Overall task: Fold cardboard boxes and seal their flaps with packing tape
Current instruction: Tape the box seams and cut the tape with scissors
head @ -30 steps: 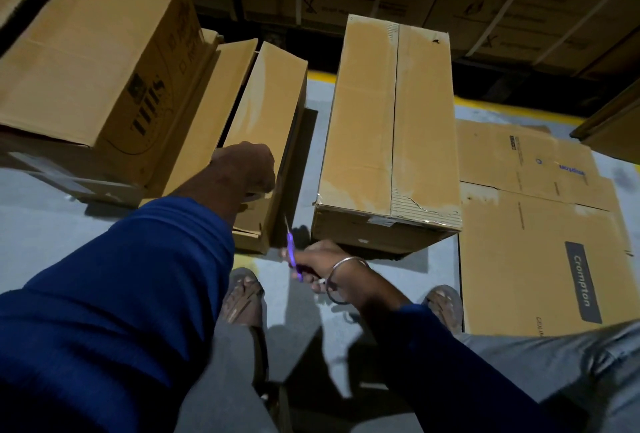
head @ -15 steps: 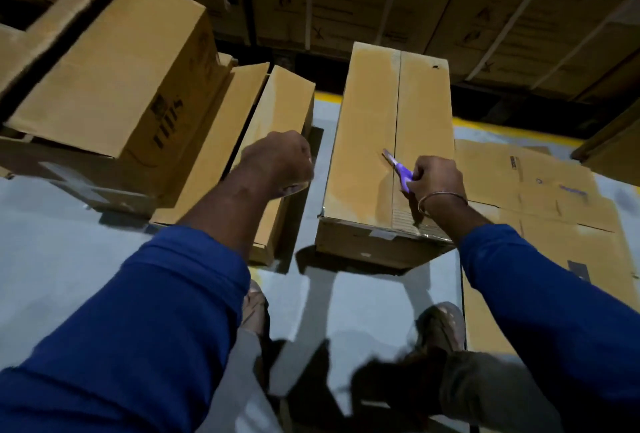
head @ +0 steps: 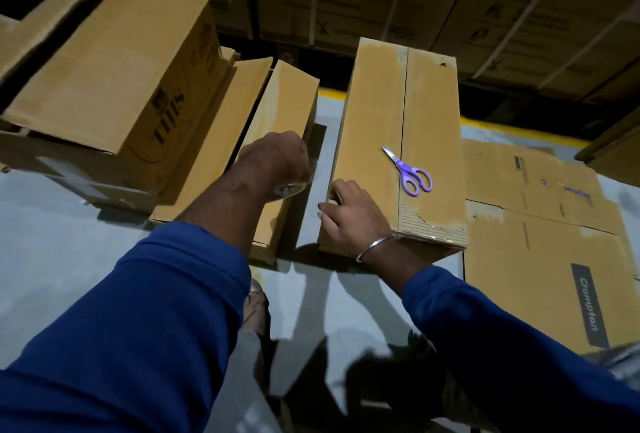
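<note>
Your right hand [head: 353, 216] grips the near-left corner of the sealed cardboard box [head: 398, 127], fingers curled over its left edge. Your left hand [head: 277, 164] is fisted, curled round something small and pale I cannot identify, above the narrow open box [head: 277, 141] at nine o'clock from the sealed one. Purple-handled scissors [head: 408, 172] lie closed on the sealed box's top, at two o'clock from your right hand. Flattened cartons [head: 547, 224] lie at three o'clock.

Left hand [head: 277, 164] curled, its contents mostly hidden, maybe a tape roll; right hand [head: 349, 214] fingertips lost over sealed box [head: 374, 113] edge; flattened carton [head: 554, 259] cut off at right.
</note>
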